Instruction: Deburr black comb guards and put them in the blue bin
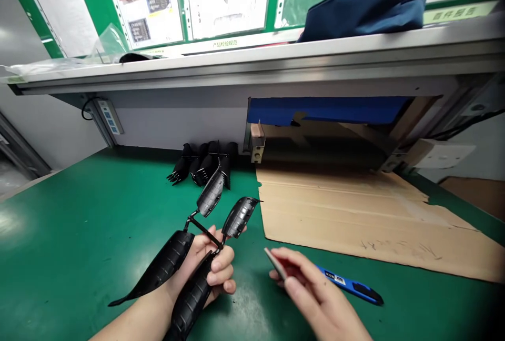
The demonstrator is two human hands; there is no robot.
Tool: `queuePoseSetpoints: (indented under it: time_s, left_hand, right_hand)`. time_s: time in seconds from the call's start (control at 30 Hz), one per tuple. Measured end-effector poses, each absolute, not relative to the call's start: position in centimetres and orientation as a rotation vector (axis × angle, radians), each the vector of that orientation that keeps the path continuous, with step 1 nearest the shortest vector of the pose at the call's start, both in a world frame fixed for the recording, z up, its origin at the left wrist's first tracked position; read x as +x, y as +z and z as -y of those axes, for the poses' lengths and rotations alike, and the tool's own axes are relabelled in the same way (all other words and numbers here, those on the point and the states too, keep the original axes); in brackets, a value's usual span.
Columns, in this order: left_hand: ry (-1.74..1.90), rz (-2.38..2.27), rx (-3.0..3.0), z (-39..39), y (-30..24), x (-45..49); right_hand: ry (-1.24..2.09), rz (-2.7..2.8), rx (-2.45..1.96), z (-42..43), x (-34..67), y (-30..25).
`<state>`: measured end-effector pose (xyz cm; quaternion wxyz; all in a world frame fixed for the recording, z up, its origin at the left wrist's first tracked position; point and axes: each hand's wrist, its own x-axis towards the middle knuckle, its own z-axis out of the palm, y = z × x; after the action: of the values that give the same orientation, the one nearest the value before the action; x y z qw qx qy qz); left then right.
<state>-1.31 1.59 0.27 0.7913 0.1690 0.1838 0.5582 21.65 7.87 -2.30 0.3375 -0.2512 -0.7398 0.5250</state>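
My left hand (221,270) is closed around a set of black moulded plastic parts (160,264) joined by a thin runner. Several ribbed, curved pieces with pointed tips stick out on both sides of the fingers, and one lies across the wrist. Between the thumb and fingers of my right hand (311,291) is a small thin flat piece (275,263), grey on its edge; its exact kind does not show. The right hand is apart from the black parts. A blue utility knife (351,285) rests on the green tabletop (79,214) just beyond the right hand, partly covered by it.
Bundles of similar black parts (209,164) lie at the back of the table. A flattened cardboard sheet (335,214) covers the right side. Overhead runs a metal-edged shelf (252,67) bearing a dark blue cloth bag (366,8). A power strip (110,116) is mounted at the left.
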Motion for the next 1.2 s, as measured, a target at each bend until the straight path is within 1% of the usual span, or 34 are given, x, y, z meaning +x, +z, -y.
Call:
queuePoseSetpoints:
  time_s: [0.1,0.17,0.23,0.33,0.47,0.57,0.73,0.83,0.97,1.07,1.2]
  left_hand:
    - [1.132,-0.373,0.339,-1.3,-0.2,-0.8]
    - [1.096,-0.345,0.328,-1.1,-0.4,-0.5]
    - [1.07,-0.346,0.327,-0.7,-0.1,-0.3]
    - [1.034,-0.409,0.344,-0.3,0.5,-0.1]
    - [1.022,-0.442,0.376,-0.1,0.4,0.3]
    - [1.035,-0.391,0.432,-0.5,-0.9,0.8]
    - [1.137,-0.481,0.377,-0.6,-2.6,1.6]
    - [1.111,-0.513,0.343,0.1,-2.5,2.0]
    - [1.14,-0.54,0.301,0.6,-2.2,2.3]
    - [1.104,-0.573,0.284,0.2,-2.3,2.1]
    - [1.063,-0.584,0.286,-0.2,-2.5,1.9]
  right_hand:
    - [1.792,1.455,-0.597,-7.6,21.1,-2.4]
    - [1.91,1.258,-0.532,-7.6,20.8,-2.5]
    - [1.924,1.148,-0.509,-7.9,20.6,-2.4]
    - [1.859,1.055,-0.538,-8.2,20.6,-2.1]
    - [1.755,1.082,-0.561,-8.0,20.3,-1.3]
    - [1.516,1.276,-0.566,-7.5,20.0,-1.1]
    - [0.672,2.042,-0.54,-6.8,19.9,-1.2]
    - [0.326,2.279,-0.484,-6.6,19.7,-1.2]
    - [0.2,2.396,-0.333,-6.3,19.5,-1.2]
    - [0.178,2.37,-0.401,-6.4,19.5,-1.2]
    - [0.201,2.385,-0.369,-6.7,19.6,-1.2]
